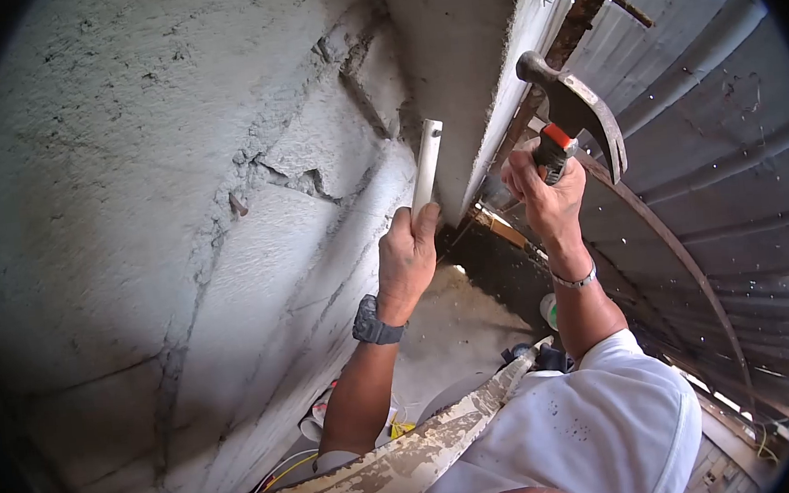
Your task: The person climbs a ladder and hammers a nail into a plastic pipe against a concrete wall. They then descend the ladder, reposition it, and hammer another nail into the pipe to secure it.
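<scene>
My left hand (409, 256) is closed around the lower end of a white pipe (426, 165), which points up and tilts slightly right. A small dark spot or hole shows near its top end. Higher up on the right, my right hand (553, 195) grips a claw hammer (578, 107) close below its head. The hammer's handle shows black and red, and its curved claw points down to the right. Hammer and pipe are apart. Near the pipe's upper end runs a cracked, broken seam in the grey plastered wall (157, 172).
A worn, peeling curved strip (357, 476) crosses the foreground below my arms. Dark corrugated sheeting (695, 176) with small holes stands on the right, with a curved bar (683, 256) in front. Yellow wires (293, 470) lie low on the left.
</scene>
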A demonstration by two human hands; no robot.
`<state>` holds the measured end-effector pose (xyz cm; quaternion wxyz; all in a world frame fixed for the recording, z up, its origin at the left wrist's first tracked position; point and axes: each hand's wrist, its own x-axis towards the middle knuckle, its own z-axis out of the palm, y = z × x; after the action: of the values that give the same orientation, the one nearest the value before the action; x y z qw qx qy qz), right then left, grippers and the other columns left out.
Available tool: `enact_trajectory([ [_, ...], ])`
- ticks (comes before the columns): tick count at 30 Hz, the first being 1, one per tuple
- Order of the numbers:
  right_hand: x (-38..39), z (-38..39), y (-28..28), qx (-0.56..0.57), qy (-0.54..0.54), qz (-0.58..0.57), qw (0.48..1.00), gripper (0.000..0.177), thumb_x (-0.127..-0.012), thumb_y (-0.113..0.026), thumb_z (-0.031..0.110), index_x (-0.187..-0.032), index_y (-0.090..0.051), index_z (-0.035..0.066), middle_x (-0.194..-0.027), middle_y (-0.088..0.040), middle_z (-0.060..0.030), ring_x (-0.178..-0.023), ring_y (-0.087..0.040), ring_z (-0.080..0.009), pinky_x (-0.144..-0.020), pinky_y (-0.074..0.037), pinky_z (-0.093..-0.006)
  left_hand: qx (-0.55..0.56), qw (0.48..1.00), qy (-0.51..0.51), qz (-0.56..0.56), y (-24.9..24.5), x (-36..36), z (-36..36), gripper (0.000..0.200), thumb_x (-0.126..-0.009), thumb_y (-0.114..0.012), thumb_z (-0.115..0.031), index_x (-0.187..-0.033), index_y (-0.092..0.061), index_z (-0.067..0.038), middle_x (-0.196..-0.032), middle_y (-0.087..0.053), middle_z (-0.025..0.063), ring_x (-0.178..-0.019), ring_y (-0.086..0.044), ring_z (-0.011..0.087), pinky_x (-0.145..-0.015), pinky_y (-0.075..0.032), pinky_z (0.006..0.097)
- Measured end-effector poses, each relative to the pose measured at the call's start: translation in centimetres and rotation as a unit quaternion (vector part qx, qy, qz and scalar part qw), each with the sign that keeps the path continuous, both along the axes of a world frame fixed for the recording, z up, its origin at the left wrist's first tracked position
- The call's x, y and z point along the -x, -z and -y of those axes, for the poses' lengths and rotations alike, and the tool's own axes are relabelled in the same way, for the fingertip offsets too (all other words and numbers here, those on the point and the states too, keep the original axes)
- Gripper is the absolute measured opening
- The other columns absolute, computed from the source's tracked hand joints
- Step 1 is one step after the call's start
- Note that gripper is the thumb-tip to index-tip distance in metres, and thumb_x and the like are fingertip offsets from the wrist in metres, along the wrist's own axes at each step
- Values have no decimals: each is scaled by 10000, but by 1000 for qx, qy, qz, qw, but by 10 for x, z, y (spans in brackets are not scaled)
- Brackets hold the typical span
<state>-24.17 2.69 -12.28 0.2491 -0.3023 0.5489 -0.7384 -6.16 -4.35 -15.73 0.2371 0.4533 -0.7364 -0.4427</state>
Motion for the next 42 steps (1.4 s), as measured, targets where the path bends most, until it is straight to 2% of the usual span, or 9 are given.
enact_trajectory([
  [4,0,-8,-1,-18,5,-29,999,250,-914,-637,161,-744,-504,35,-582,-454,8,-489,-427,-93,-536,-427,-279,39,999,3,34,-4,-3,-2,514,-954,-505,-462,-743,-458,4,-560,-509,212,-539,-562,406,-492,-428,424],
  [10,-11,5,3,177,-11,12,984,168,-884,-605,51,-730,-553,9,-608,-566,-24,-506,-491,-62,-463,-391,-217,51,998,-23,14,-12,4,-9,445,-958,-538,-378,-750,-465,9,-578,-525,210,-530,-558,388,-487,-422,421],
  [16,-16,9,67,-237,-118,-22,964,225,-849,-699,149,-986,-623,-12,-646,-541,16,-566,-495,-59,-534,-430,-231,-13,997,-48,-64,-6,12,-9,419,-951,-561,-345,-755,-484,18,-604,-518,213,-548,-534,349,-532,-427,415],
  [24,-7,0,26,209,-32,13,977,148,-895,-590,100,-783,-515,40,-596,-492,-12,-497,-484,-106,-527,-457,-283,-22,998,-45,-25,-8,18,-11,466,-944,-570,-370,-729,-469,31,-607,-487,206,-539,-482,308,-540,-416,404],
  [28,-14,14,56,-207,-117,-88,967,200,-836,-692,166,-931,-625,3,-706,-605,-68,-671,-589,-157,-658,-492,-304,-64,993,-63,-81,1,20,-13,481,-947,-561,-386,-726,-462,30,-594,-460,199,-537,-453,297,-547,-408,405],
  [32,-14,-7,5,-75,-48,-360,929,151,-815,-697,118,-798,-600,3,-659,-565,-18,-578,-509,-86,-525,-426,-261,-96,994,-32,-49,-10,14,-6,495,-957,-535,-406,-739,-476,34,-596,-461,190,-543,-433,283,-550,-403,396],
  [37,-29,7,-8,283,-4,-88,955,363,-916,-635,277,-686,-467,54,-607,-491,-29,-487,-451,-133,-614,-476,-375,-96,993,-22,-63,-7,10,-3,453,-963,-518,-435,-756,-486,-33,-544,-401,-20,-470,-399,60,-419,-325,240],
  [40,-25,26,40,-76,9,-307,949,216,-872,-642,154,-1004,-631,-16,-745,-635,-66,-674,-573,-164,-711,-499,-341,-69,995,-23,-66,-3,10,-8,499,-959,-529,-411,-736,-487,33,-602,-463,189,-559,-448,260,-560,-411,382],
  [42,-16,12,28,-242,-84,-175,951,347,-834,-676,134,-1149,-613,4,-796,-653,-68,-725,-583,-143,-701,-488,-315,-106,989,-28,-103,3,8,0,486,-961,-526,-400,-757,-505,40,-620,-470,208,-577,-473,291,-582,-423,385],
])
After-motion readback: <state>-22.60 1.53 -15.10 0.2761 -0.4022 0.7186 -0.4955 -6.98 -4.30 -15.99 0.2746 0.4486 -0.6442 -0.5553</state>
